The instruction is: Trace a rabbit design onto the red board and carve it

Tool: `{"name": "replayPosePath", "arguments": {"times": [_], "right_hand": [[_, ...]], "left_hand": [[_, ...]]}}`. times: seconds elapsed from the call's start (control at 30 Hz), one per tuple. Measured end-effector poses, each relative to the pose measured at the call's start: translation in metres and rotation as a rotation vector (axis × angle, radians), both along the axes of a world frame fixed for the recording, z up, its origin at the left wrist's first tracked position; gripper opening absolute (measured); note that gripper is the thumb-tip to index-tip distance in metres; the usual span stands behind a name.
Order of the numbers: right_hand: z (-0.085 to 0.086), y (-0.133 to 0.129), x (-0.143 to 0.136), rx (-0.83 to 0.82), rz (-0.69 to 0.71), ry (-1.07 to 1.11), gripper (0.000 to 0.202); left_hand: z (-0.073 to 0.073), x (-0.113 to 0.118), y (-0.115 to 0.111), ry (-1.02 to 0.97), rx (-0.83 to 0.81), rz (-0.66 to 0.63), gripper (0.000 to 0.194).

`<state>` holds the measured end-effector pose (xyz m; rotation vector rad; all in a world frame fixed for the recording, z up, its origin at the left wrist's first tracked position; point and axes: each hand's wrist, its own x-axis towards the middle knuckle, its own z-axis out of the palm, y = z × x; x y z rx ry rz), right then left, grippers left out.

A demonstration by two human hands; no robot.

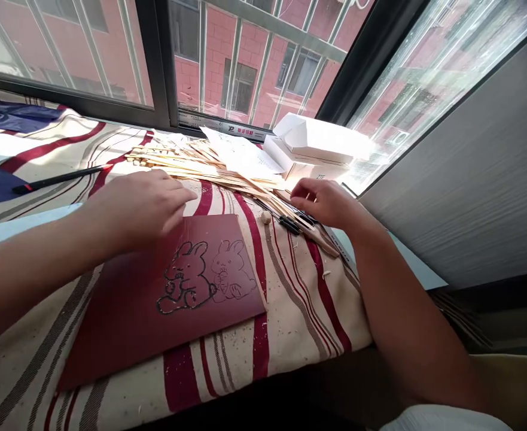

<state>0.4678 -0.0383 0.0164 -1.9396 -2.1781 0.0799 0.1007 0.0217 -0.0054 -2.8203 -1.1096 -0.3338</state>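
**Head view: my left hand [140,206] by the board [124,317], my right hand [323,203] by the sticks [186,164]**

At 8 o'clock from mid-view, the board lies flat on striped cloth [290,335], bearing two rabbits [186,278], the left one outlined thick and dark, the other thin. My left hand hangs at 9 o'clock above the board's far edge, fingers loosely bent; I cannot tell whether they grip anything. My right hand, at 3 o'clock, curls down beside the sticks' near end; its fingertips are hidden, so I cannot tell its grip. The sticks spread toward 10 o'clock, a paper [240,152] over them; a box [321,140] stands at 1.
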Motion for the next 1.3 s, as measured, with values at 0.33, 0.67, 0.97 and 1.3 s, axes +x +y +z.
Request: {"name": "replayPosePath", "arguments": {"times": [0.33, 0.67, 0.97, 1.3], "right_hand": [[-0.011, -0.002, -0.011, -0.266, 0.053, -0.186, 0.009], [-0.022, -0.003, -0.029, -0.184, 0.026, -0.297, 0.014], [0.001, -0.01, -0.013, 0.18, -0.036, 0.405, 0.016], [0.007, -0.023, -0.032, 0.049, 0.204, 1.132, 0.03]], "left_hand": [[-0.037, -0.003, -0.006, -0.16, -0.106, -0.049, 0.065], [-0.026, 0.002, -0.007, -0.087, -0.139, -0.076, 0.06], [-0.034, 0.0, -0.005, -0.13, -0.21, -0.134, 0.056], [-0.037, -0.002, -0.001, -0.099, -0.236, -0.253, 0.055]]}}
